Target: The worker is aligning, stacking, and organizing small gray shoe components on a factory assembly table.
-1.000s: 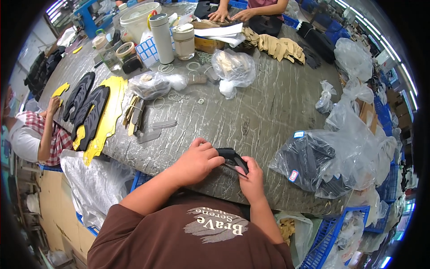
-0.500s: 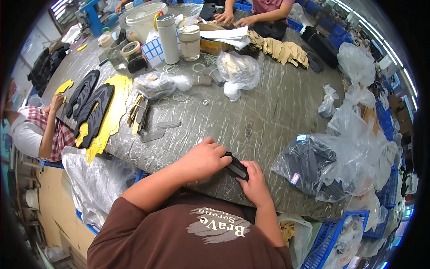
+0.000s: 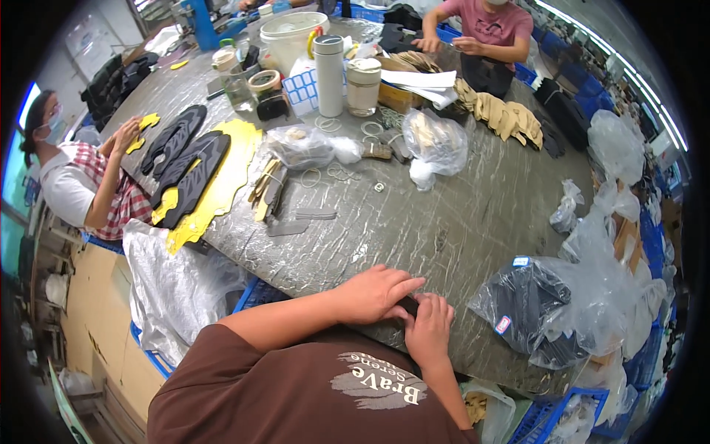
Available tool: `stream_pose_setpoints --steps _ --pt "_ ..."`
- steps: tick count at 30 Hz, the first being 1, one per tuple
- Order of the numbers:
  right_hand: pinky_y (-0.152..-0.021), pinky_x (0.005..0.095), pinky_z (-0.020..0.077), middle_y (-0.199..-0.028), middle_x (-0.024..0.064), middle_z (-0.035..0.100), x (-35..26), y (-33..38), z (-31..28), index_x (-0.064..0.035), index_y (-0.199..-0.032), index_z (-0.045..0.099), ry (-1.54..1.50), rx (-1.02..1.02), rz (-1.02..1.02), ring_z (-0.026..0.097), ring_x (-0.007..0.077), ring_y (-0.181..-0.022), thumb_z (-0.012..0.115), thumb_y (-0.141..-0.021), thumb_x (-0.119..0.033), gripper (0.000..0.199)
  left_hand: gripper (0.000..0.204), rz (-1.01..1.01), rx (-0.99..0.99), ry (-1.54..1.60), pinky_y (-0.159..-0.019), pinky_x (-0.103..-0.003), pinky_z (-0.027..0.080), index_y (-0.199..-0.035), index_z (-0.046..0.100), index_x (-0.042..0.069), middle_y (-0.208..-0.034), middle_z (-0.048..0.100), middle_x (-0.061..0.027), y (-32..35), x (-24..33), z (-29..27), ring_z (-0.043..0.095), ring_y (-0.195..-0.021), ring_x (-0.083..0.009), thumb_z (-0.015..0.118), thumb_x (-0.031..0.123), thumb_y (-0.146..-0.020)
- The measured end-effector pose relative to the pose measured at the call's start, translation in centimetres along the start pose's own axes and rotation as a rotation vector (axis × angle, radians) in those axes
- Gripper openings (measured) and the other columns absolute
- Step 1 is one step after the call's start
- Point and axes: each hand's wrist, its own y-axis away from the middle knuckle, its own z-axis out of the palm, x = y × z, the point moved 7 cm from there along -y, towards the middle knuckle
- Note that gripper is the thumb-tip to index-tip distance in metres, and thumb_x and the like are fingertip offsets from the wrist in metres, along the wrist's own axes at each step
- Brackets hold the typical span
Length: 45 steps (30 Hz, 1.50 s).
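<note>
At the near edge of the table, my two hands close around a small dark bundle of flat pieces (image 3: 406, 304), mostly hidden by the fingers. My left hand (image 3: 376, 294) grips its far left end from above, fingers bent over it. My right hand (image 3: 430, 325) wraps the other end, fingertips close to the left ones. Farther up the table lie a few loose grey strips (image 3: 290, 228) and a banded bundle of tan and dark strips (image 3: 266, 194). To the right of my hands rests a clear plastic bag of dark pieces (image 3: 518, 300).
Pale rubber bands (image 3: 310, 177), knotted plastic bags (image 3: 435, 142), a white tumbler (image 3: 329, 78), a jar (image 3: 363, 89) and a white bucket (image 3: 293, 33) stand or lie beyond. Black-and-yellow glove pieces (image 3: 194, 181) spread at left beside a co-worker (image 3: 81, 170). Another person (image 3: 484, 33) works opposite.
My hands have drawn together over the dark bundle, covering more of it. The view has shifted, so the table appears farther right and lower. The co-worker at left has both hands raised together.
</note>
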Motion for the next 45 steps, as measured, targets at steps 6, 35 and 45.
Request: stream_pose_setpoints --steps 6,35,45 --pt "-0.081 0.0428 0.0369 -0.092 0.0122 0.057 -0.3 -0.3 0.9 -0.0026 -0.101 0.053 0.013 -0.060 -0.057 0.053 0.0302 -0.092 0.061 -0.069 -0.004 0.033 0.058 0.034 -0.004 0.016 -0.075 -0.040 0.048 -0.125 0.046 0.003 -0.103 0.054 -0.0136 -0.8 0.0 0.3 0.058 -0.092 -0.0306 0.065 0.033 -0.078" --pt "-0.061 0.0313 0.0480 -0.082 0.0092 0.063 2.7 -2.7 0.5 -0.0004 -0.118 0.049 -0.976 -0.212 0.347 0.060 0.0207 -0.067 0.055 -0.088 -0.006 0.031 0.012 -0.392 0.139 1.920 -0.074 -0.033 0.049 -0.100 0.061 0.006 -0.091 0.065 -0.0033 -0.6 -7.4 -3.2 0.061 -0.085 -0.0186 0.055 0.005 -0.089" --pt "-0.051 0.0280 0.0402 -0.075 0.0094 0.050 4.5 -4.6 -1.8 -0.0050 -0.120 0.037 -1.869 0.063 0.584 0.047 0.0145 -0.056 0.048 -0.090 -0.004 0.032 0.015 -0.461 0.146 0.610 -0.063 -0.030 0.049 -0.101 0.058 0.003 -0.084 0.064 -0.0055 0.0 -6.2 -2.7 0.063 -0.075 -0.0158 0.058 0.003 -0.086"
